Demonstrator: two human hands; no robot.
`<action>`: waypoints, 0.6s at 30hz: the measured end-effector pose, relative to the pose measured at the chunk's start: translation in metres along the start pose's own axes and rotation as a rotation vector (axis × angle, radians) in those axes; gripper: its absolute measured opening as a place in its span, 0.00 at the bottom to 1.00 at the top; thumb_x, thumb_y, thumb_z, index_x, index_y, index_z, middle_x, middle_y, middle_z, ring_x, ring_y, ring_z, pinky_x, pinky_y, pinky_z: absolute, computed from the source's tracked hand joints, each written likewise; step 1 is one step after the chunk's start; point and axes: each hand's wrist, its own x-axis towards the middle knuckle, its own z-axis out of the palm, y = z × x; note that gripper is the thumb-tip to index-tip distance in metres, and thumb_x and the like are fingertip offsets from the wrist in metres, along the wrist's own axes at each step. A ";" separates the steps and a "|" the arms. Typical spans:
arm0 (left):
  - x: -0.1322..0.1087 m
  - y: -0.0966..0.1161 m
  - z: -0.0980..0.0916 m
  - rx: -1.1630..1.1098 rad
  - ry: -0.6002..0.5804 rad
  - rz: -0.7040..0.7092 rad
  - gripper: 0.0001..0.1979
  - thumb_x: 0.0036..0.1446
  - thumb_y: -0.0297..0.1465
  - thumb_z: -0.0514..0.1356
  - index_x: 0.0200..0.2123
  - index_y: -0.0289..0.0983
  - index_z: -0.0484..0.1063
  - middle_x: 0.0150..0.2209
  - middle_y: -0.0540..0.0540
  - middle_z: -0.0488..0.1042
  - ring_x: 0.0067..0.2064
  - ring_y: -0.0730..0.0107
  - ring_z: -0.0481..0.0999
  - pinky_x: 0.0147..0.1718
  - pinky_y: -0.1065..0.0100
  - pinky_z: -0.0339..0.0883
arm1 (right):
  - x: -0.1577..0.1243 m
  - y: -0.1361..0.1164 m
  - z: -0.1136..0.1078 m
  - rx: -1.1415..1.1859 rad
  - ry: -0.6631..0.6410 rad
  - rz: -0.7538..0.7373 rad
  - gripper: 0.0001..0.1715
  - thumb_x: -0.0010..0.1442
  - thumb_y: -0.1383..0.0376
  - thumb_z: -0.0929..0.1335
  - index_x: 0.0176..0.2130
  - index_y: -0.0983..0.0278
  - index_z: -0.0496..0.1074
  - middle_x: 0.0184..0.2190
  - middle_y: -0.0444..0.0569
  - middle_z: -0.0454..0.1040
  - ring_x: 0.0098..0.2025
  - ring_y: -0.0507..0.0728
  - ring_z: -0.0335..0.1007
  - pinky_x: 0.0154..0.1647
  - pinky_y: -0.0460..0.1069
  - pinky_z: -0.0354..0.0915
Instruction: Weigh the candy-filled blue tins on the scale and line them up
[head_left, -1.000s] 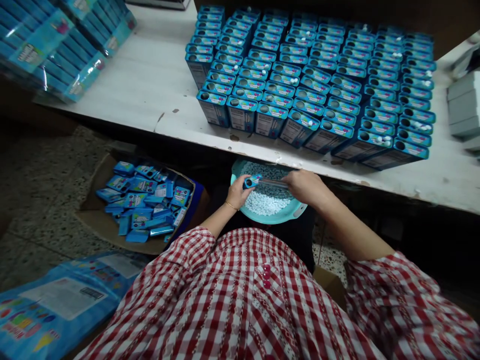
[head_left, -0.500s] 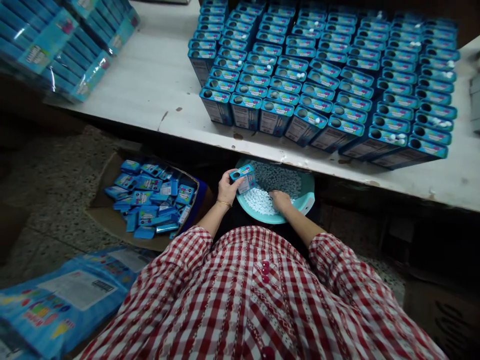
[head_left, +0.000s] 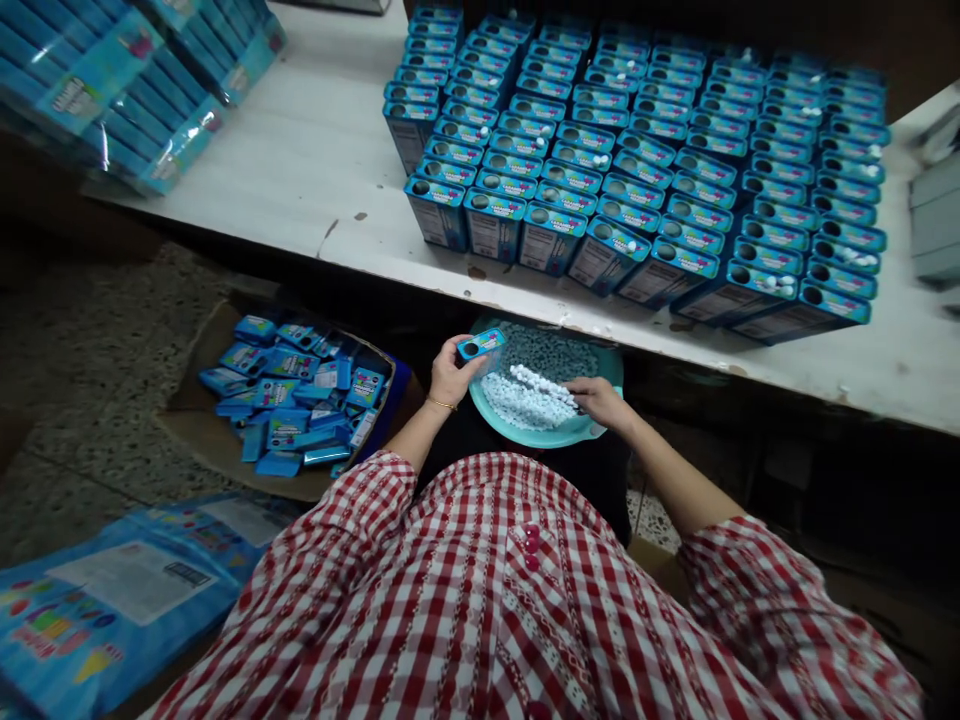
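Observation:
My left hand [head_left: 448, 375] is closed on a small blue box [head_left: 481, 346], held upright over the left rim of a teal bowl [head_left: 540, 435] on my lap. The bowl holds many small white tablets [head_left: 517, 405]. My right hand [head_left: 600, 398] is over the bowl's right side, fingers closed on a thin scoop that carries a row of white tablets [head_left: 541, 383] pointing toward the box. On the white table [head_left: 300, 170] above stand several rows of open blue boxes [head_left: 637, 170].
A cardboard carton [head_left: 195, 430] with loose flat blue boxes [head_left: 296, 395] sits on the floor to my left. Wrapped packs of blue boxes [head_left: 120, 80] lie at the table's far left. A blue printed bag [head_left: 112, 600] lies at lower left. Grey blocks [head_left: 934, 215] sit at the right edge.
My right hand has come up out of the tablets with a row of them on the scoop, reaching toward the box. The left hand has kept the box by the bowl's left rim.

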 end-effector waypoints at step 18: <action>-0.019 0.004 0.043 0.403 -0.312 0.262 0.20 0.51 0.29 0.60 0.48 0.37 0.66 0.47 0.41 0.73 0.49 0.59 0.71 0.49 0.58 0.63 | -0.009 -0.157 -0.032 -0.977 -0.094 0.076 0.20 0.57 0.72 0.58 0.42 0.70 0.74 0.40 0.62 0.75 0.41 0.61 0.73 0.39 0.50 0.66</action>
